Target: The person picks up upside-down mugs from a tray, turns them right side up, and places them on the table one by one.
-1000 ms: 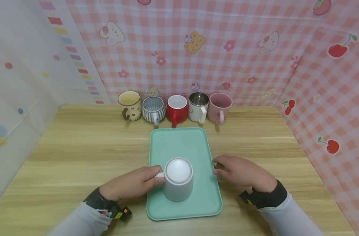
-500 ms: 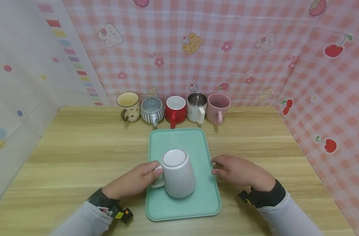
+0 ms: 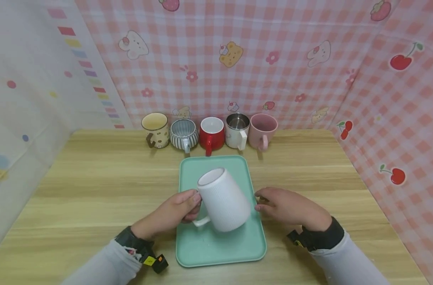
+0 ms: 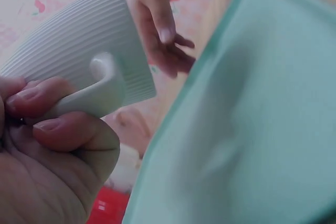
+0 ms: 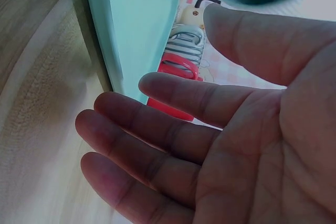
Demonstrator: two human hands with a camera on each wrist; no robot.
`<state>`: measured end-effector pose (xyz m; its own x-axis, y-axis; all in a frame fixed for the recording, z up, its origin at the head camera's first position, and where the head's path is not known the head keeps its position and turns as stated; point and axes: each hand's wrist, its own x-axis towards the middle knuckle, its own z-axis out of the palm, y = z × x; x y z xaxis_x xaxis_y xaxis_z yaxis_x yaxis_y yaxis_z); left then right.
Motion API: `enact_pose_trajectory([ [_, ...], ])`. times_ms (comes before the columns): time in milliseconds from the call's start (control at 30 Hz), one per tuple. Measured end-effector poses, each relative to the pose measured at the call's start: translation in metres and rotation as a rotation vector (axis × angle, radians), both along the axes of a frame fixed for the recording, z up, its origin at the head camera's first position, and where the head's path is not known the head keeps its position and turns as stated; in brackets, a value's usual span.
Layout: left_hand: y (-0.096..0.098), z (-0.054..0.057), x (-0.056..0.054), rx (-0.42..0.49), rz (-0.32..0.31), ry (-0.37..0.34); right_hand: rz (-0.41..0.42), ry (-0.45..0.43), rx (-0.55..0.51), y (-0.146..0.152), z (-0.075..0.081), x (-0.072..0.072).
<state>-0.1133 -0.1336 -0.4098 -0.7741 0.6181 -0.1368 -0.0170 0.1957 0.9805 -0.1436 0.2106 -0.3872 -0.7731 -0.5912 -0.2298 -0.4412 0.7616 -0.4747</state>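
Note:
A white ribbed mug (image 3: 225,202) is held tilted over the green tray (image 3: 216,249), its base up toward the left and its mouth down toward the right. My left hand (image 3: 177,209) grips its handle (image 4: 100,90), fingers and thumb curled round it in the left wrist view. At the tray's right edge my right hand (image 3: 291,206) holds nothing. Its fingers (image 5: 152,145) are spread and relaxed in the right wrist view, beside the tray rim. Part of the mug's mouth shows above the thumb there.
Behind the tray stand several mugs in a row: a yellow one (image 3: 155,130), a grey striped one (image 3: 184,136), a red one (image 3: 212,136), a white one with a steel inside (image 3: 237,132) and a pink one (image 3: 263,130). A pink checked cloth (image 3: 202,91) hangs behind them.
The mug has gone from upside down over the tray to lifted and tilted, its mouth swinging right. My left hand rose with it; the right hand stayed by the tray.

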Motion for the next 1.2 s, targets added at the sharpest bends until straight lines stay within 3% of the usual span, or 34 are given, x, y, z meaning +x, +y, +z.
enact_pose_trajectory([
  [200, 0.013, 0.004, -0.003, 0.137, 0.021, -0.119, 0.005, 0.024, -0.009, -0.001, -0.002, 0.000],
  [367, 0.023, 0.008, -0.005, 0.320, 0.016, -0.219, -0.003, 0.008, -0.017, -0.001, -0.002, -0.001],
  [667, 0.042, 0.015, -0.012, 0.681, 0.029, -0.527, 0.002, 0.010, -0.015, -0.002, -0.005, -0.002],
  [933, 0.060, 0.010, -0.022, 1.029, -0.016, -0.777, 0.012, 0.024, -0.004, -0.002, -0.006, -0.002],
  [1067, 0.070, 0.006, -0.025, 1.154, 0.020, -0.839, 0.022, 0.043, -0.011, -0.004, -0.006, -0.001],
  [1200, 0.076, 0.003, -0.026, 1.184, 0.096, -0.849, 0.038, 0.093, -0.028, -0.007, -0.006, 0.000],
])
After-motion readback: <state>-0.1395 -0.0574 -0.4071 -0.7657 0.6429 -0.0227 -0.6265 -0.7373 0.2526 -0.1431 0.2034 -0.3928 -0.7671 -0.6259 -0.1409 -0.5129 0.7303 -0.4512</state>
